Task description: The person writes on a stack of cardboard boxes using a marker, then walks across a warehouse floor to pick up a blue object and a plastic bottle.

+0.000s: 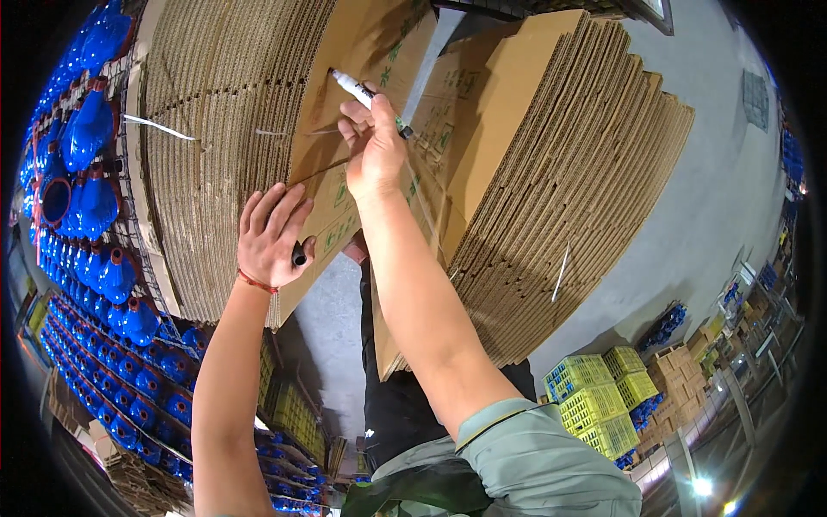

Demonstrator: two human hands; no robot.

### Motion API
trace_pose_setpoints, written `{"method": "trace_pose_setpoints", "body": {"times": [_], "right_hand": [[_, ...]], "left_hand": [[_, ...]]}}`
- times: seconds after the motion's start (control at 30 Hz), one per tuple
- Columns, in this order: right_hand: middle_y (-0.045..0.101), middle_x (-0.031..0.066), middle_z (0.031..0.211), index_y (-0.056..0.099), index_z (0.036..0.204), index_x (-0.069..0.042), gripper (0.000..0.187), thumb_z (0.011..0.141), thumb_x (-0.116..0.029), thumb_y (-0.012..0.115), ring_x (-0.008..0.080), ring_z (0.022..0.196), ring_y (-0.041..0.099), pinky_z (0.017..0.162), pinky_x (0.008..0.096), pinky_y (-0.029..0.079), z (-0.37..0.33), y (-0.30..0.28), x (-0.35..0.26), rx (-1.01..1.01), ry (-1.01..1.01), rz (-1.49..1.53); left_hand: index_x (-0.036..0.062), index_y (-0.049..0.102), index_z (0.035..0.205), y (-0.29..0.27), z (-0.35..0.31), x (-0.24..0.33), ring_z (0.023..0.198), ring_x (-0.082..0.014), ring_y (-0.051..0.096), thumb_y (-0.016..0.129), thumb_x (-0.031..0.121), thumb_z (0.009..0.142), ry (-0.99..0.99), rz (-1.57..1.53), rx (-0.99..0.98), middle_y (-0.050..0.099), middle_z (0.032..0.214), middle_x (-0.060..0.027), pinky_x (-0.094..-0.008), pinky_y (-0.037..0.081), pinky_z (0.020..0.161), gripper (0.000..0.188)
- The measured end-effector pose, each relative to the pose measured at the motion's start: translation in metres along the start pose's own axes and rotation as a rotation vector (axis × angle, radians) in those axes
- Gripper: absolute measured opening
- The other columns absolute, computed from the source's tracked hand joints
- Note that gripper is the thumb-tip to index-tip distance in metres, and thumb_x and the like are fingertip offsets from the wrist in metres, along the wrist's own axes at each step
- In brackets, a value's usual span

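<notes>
My right hand is closed round a white marker pen, its dark tip pointing up and left, close to the brown face of a flat cardboard sheet. Whether the tip touches the board I cannot tell. My left hand rests its fingers on the edge of the left stack of flattened cardboard boxes. Tucked by its thumb is a small black cap. A second stack of flattened boxes leans on the right, with green print on the inner faces between the stacks.
White straps stick out of the stacks. Blue glossy bottle-shaped parts fill racks along the left. Yellow crates and brown cartons stand at the lower right on the grey floor.
</notes>
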State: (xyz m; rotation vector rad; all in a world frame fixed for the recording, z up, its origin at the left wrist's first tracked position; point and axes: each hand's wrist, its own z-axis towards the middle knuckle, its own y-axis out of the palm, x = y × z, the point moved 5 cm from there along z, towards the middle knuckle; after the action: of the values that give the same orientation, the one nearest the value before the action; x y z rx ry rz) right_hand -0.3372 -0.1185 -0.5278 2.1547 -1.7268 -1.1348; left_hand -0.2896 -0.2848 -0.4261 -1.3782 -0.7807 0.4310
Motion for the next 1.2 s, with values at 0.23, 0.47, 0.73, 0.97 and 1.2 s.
{"method": "trace_pose_setpoints", "body": {"times": [0.23, 0.47, 0.73, 0.97, 1.2], "right_hand": [[0.071, 0.0028, 0.1, 0.066, 0.117, -0.009, 0.034, 0.097, -0.036, 0.065, 0.0138, 0.089, 0.066, 0.078, 0.0296, 0.048, 0.003, -0.006, -0.005, -0.024, 0.009, 0.035], [0.072, 0.0053, 0.084, 0.065, 0.115, -0.007, 0.037, 0.097, -0.039, 0.065, 0.0147, 0.079, 0.068, 0.065, 0.0279, 0.051, 0.011, 0.0, -0.02, -0.032, -0.112, -0.185], [0.058, 0.0105, 0.101, 0.055, 0.112, -0.012, 0.042, 0.081, -0.026, 0.08, 0.0287, 0.098, 0.058, 0.087, 0.0449, 0.042, 0.002, 0.073, -0.029, -0.161, -0.854, -1.086], [0.056, 0.0115, 0.1, 0.053, 0.112, -0.012, 0.039, 0.082, -0.02, 0.076, 0.0315, 0.099, 0.055, 0.09, 0.0461, 0.038, -0.03, 0.049, -0.089, -0.104, -1.002, -1.501], [0.07, 0.0064, 0.094, 0.06, 0.131, -0.008, 0.047, 0.097, -0.039, 0.064, 0.013, 0.079, 0.064, 0.076, 0.0278, 0.051, -0.065, 0.034, -0.144, -0.225, -0.724, -0.564]], "left_hand": [[0.0092, 0.067, 0.119, 0.0, 0.001, 0.001, 0.13, -0.0332, 0.049, 0.061, 0.03, 0.079, 0.001, 0.013, -0.013, 0.057, 0.138, -0.009, -0.0506, 0.034, 0.112, 0.046], [0.0088, 0.064, 0.123, 0.001, 0.001, -0.001, 0.131, -0.0339, 0.048, 0.061, 0.029, 0.078, 0.003, 0.003, -0.005, 0.056, 0.138, -0.01, -0.0512, 0.035, 0.112, 0.049], [0.0048, 0.056, 0.132, 0.001, 0.0, -0.002, 0.133, -0.0386, 0.047, 0.055, 0.039, 0.087, 0.047, -0.052, 0.03, 0.048, 0.145, -0.0193, -0.0532, 0.033, 0.113, 0.056], [0.0014, 0.058, 0.128, -0.011, -0.006, -0.01, 0.13, -0.041, 0.049, 0.057, 0.035, 0.083, -0.028, -0.256, -0.004, 0.049, 0.145, -0.0214, -0.0537, 0.034, 0.112, 0.057], [0.0131, 0.055, 0.139, -0.022, 0.011, -0.035, 0.14, -0.0316, 0.042, 0.056, 0.03, 0.083, -0.108, 0.005, 0.011, 0.047, 0.15, -0.0106, -0.0505, 0.027, 0.118, 0.058]]}}
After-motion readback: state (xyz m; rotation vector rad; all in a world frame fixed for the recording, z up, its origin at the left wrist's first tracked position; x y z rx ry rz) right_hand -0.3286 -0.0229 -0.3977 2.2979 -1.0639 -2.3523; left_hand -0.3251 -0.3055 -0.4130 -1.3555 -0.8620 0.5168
